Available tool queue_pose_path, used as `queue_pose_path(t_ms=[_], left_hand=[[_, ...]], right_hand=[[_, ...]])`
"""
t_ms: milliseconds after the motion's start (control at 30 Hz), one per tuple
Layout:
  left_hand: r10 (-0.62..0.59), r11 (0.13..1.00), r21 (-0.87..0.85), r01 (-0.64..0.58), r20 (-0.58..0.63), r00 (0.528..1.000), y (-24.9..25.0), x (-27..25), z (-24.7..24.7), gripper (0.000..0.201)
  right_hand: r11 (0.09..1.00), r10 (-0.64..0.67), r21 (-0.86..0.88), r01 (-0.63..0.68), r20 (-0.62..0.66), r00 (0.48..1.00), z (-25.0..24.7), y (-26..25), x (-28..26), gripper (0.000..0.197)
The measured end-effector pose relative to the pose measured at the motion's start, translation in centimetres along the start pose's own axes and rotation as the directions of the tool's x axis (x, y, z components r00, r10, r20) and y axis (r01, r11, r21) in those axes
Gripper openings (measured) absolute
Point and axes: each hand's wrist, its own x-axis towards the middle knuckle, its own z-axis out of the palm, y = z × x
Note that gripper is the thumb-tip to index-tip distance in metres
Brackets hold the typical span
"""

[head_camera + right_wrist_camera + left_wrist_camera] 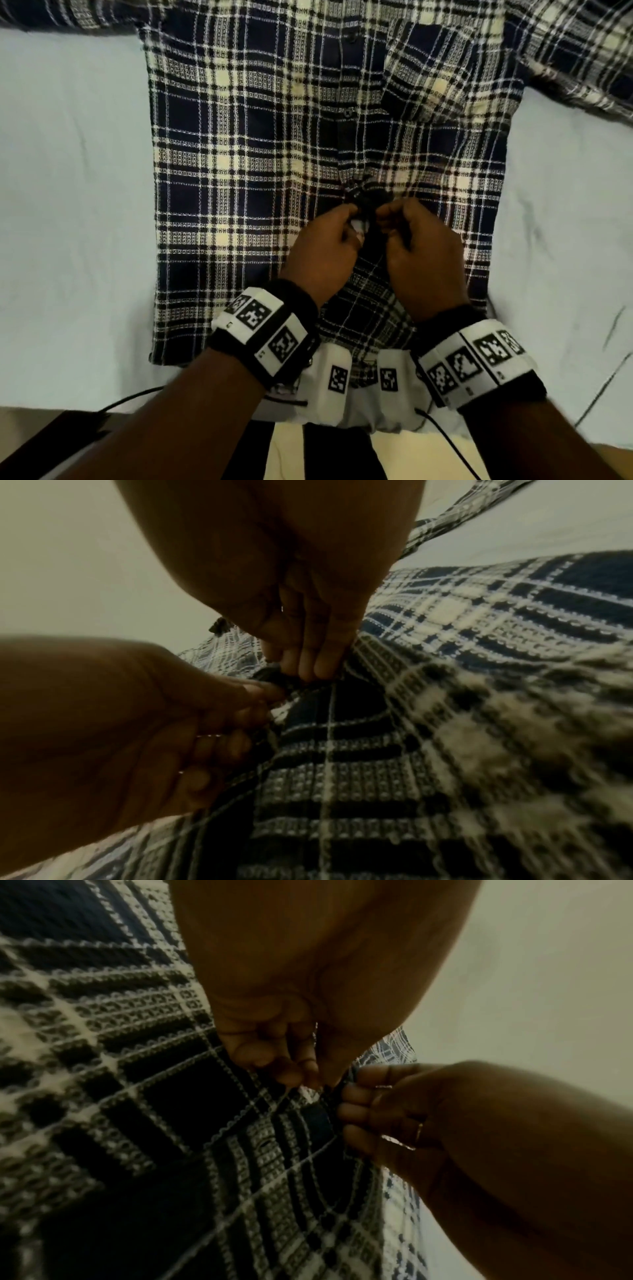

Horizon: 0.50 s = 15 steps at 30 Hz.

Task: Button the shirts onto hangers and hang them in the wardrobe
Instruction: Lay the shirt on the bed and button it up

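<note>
Both wrists, nearest the head camera, are wrapped in black bands carrying white blocks printed with square black markers (265, 323). Beyond them the left hand (320, 248) and the right hand (423, 251) are brought together over the front opening of the plaid shirt (239, 164). Each grip is closed on the cloth: the edge of the shirt's front is pinched between thumb and curled fingers by the left hand on its side and by the right hand on the other, with the fabric bunched up between the fingertips. Whether a button is held in the pinch cannot be told. A thin ring (418, 1130) is worn on a finger of the right hand.

The shirt is laid flat, front up, its hem toward the person and its collar end cut off at the top of the head view. It is woven in dark navy, black, white and pale cream checks. Two dark buttons, one (348, 112) above the hands and another (351, 38) farther up, are seen fastened on the front band. A chest pocket (431, 72) is sewn to the right of that band, and a sleeve (579, 65) is spread outward at the upper right.

The shirt is carried by a pale, slightly creased bed sheet (72, 192). Thin black cables (445, 442) are trailed from the wrist units.
</note>
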Motion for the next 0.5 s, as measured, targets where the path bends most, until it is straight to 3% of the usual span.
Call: queue_pose_path(t_ms=[67,133,200,333,500], left_hand=[[0.064,0.967,0.246,-0.059,-0.014,0.998,0.3,-0.2,0.2,0.03],[0.143,0.863,0.493,-0.114,-0.02,0.99,0.2,-1.1,1.0,0.025],[0.153,0.789,0.605,-0.104,-0.03,0.988,-0.3,-2.5,2.5,0.025],[0.242,0.774,0.619,-0.135,-0.092,0.966,-1.4,-4.9,4.8,0.021],[0.023,0.888,0.459,0.02,-0.089,0.996,-3.5,-10.3,6.2,0.022]], right_hand=[[0.999,0.033,-0.008,-0.033,-0.036,0.999,0.3,0.8,0.2,0.031],[0.995,0.079,0.062,-0.076,-0.044,0.996,0.5,1.4,0.8,0.035],[0.984,0.105,0.145,-0.1,-0.03,0.994,0.4,2.1,1.5,0.033],[0.985,0.086,0.148,-0.084,-0.007,0.996,-0.3,2.5,1.6,0.017],[0.999,0.024,0.04,-0.025,0.028,0.999,-0.3,2.6,-0.2,0.013]])
